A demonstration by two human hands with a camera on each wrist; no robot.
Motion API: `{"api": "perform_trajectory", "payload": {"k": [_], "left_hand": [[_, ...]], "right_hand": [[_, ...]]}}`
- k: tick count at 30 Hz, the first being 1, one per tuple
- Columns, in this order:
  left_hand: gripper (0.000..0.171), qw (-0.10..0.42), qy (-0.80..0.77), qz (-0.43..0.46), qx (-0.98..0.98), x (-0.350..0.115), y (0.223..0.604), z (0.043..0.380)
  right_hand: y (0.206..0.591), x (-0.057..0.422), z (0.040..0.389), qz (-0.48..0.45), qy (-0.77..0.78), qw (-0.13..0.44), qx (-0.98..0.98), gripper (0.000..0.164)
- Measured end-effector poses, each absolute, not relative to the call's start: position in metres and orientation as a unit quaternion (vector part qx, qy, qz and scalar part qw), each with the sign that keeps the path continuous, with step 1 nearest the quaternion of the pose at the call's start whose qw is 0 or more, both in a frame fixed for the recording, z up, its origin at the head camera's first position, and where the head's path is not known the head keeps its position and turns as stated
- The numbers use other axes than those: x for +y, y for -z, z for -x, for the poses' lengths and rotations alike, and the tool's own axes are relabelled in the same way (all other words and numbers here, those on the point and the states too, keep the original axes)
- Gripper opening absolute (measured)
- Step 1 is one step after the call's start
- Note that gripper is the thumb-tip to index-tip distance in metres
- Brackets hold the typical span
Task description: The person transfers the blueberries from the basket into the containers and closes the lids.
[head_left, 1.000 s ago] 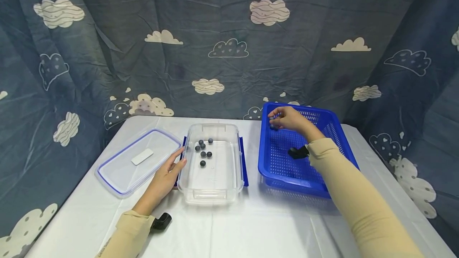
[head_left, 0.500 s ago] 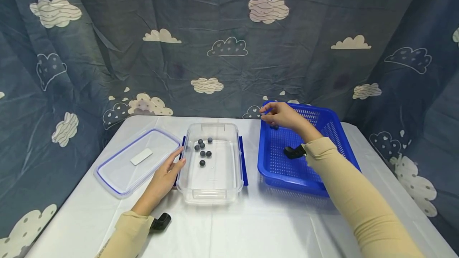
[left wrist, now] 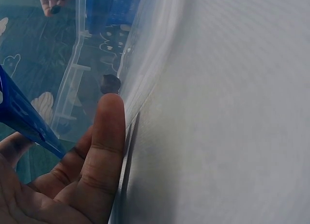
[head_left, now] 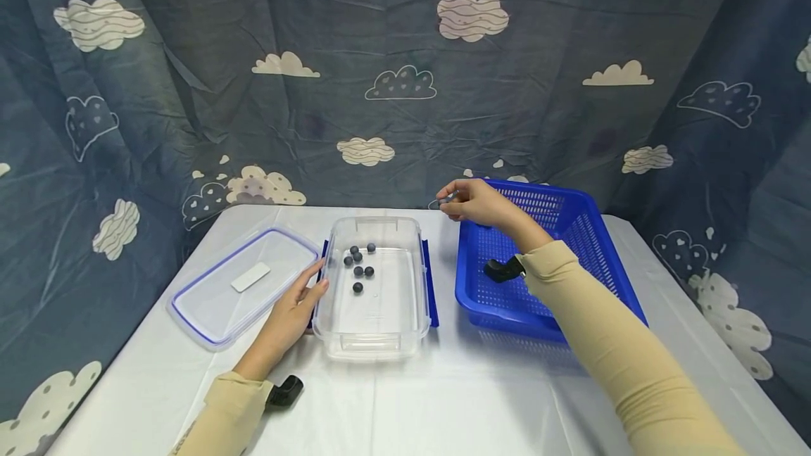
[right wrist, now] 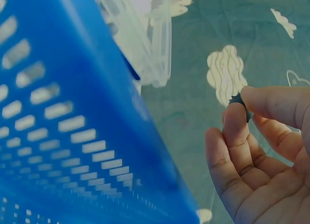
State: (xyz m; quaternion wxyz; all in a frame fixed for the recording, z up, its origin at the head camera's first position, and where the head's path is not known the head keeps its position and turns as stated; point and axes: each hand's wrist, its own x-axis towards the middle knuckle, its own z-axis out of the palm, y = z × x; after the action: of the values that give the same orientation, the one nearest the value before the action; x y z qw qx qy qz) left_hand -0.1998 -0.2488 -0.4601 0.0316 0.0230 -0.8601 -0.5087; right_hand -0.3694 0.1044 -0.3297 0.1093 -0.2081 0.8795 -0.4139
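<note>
My right hand (head_left: 481,205) pinches a blueberry (right wrist: 237,101) between thumb and fingertips, its small crown showing in the right wrist view. The hand is above the left far corner of the blue plastic basket (head_left: 466,287). A dark berry inside the basket shows just under the wrist side of that hand. My left hand (head_left: 290,317) holds the left side of the clear plastic container (head_left: 374,345), its fingers around the blue side latch (left wrist: 24,112). Several blueberries (head_left: 358,271) lie loose on the container's floor, mostly toward its far left.
The container's lid (head_left: 218,301), with a blue seal and a white label, lies to the left on the white tablecloth (head_left: 380,414). A dark cloud-print curtain (head_left: 405,139) hangs behind the table. A black wrist mount (head_left: 285,393) sticks out below each sleeve.
My right hand has lifted out of the basket and moved left over its rim with the blueberry. The left hand and the container have stayed put.
</note>
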Motion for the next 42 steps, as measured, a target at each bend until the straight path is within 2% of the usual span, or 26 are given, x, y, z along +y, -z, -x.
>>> {"api": "perform_trajectory", "payload": {"k": [28, 42], "left_hand": [[0.057, 0.031, 0.508, -0.014, -0.86, -0.251, 0.456, 0.2], [0.058, 0.029, 0.506, -0.016, -0.862, -0.25, 0.461, 0.2]], "right_hand": [[0.331, 0.026, 0.357, 0.246, 0.418, 0.209, 0.85, 0.031], [0.345, -0.006, 0.362, 0.254, 0.383, 0.252, 0.852, 0.031]]}}
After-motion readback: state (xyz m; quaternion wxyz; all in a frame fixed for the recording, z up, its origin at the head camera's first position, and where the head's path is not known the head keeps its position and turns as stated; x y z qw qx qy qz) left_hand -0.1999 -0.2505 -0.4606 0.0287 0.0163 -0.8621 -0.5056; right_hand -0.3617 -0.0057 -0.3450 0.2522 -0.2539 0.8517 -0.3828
